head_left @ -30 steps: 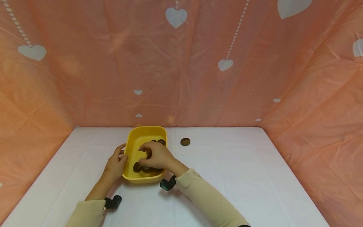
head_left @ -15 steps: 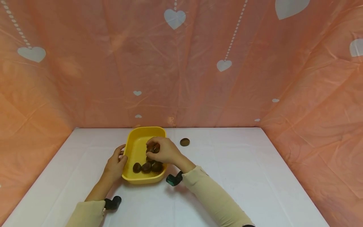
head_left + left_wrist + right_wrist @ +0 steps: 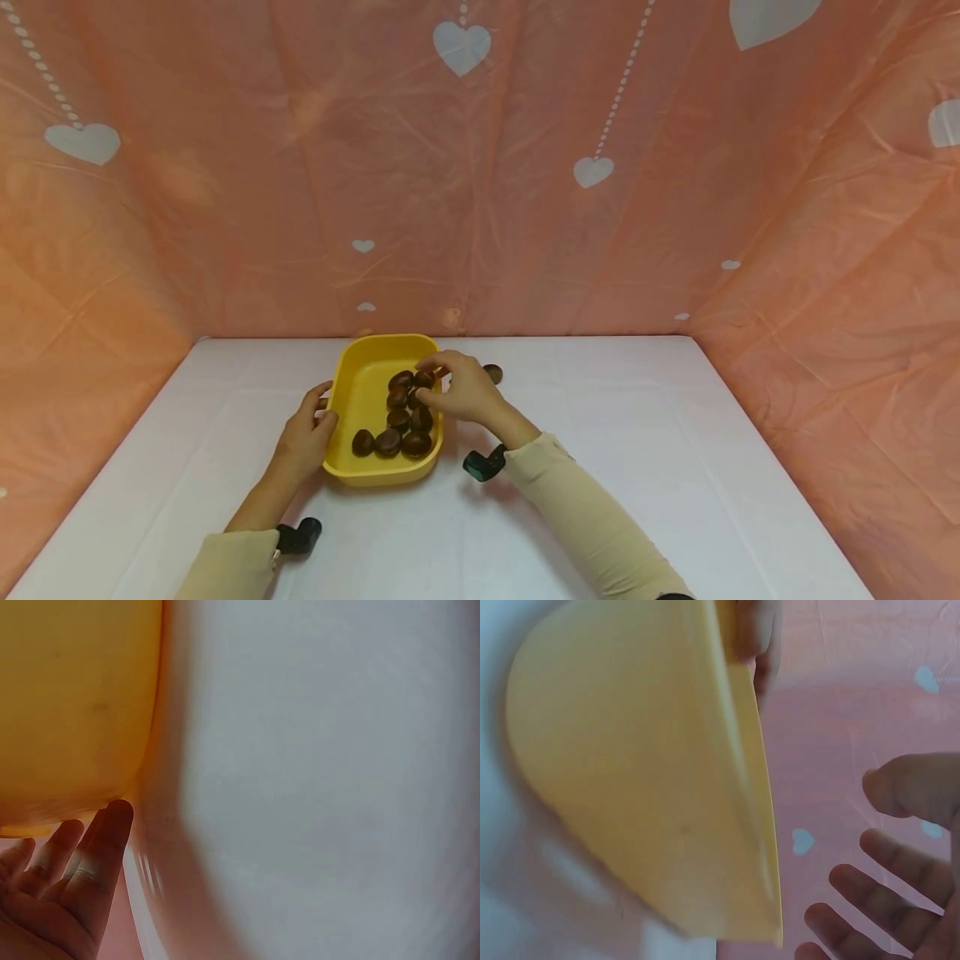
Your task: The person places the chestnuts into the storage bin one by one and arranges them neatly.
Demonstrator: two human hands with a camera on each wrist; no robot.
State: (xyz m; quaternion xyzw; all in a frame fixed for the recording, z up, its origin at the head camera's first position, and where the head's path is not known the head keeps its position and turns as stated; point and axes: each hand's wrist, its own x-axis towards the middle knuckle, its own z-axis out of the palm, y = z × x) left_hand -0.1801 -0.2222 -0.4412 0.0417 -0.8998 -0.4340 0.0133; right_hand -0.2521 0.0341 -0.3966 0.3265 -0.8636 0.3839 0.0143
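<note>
A yellow rectangular tray (image 3: pixel 358 475) sits on the white table, with several glossy brown chestnuts (image 3: pixel 387 442) along its right side and near end. My left hand (image 3: pixel 303 435) is at the tray's left wall; in the left wrist view its extended fingers (image 3: pixel 101 874) touch the outside. Over the right rim hovers my right hand (image 3: pixel 468 392), fingers spread and nothing between them, as the right wrist view also shows of the hand (image 3: pixel 907 892). It covers part of the chestnuts at that rim. Beyond it on the table lies a lone chestnut (image 3: pixel 492 373), partly hidden by the hand.
White cloth covers the table (image 3: pixel 637 467), whose far edge meets an orange-pink curtain (image 3: pixel 525 250) printed with hearts. Similar curtain hangs at both sides. Black camera mounts (image 3: pixel 300 535) are worn on both wrists.
My right hand has moved right, from over the tray's middle to its right rim, uncovering more chestnuts. Chestnuts inside now lie in full sight. The left hand and tray stay put.
</note>
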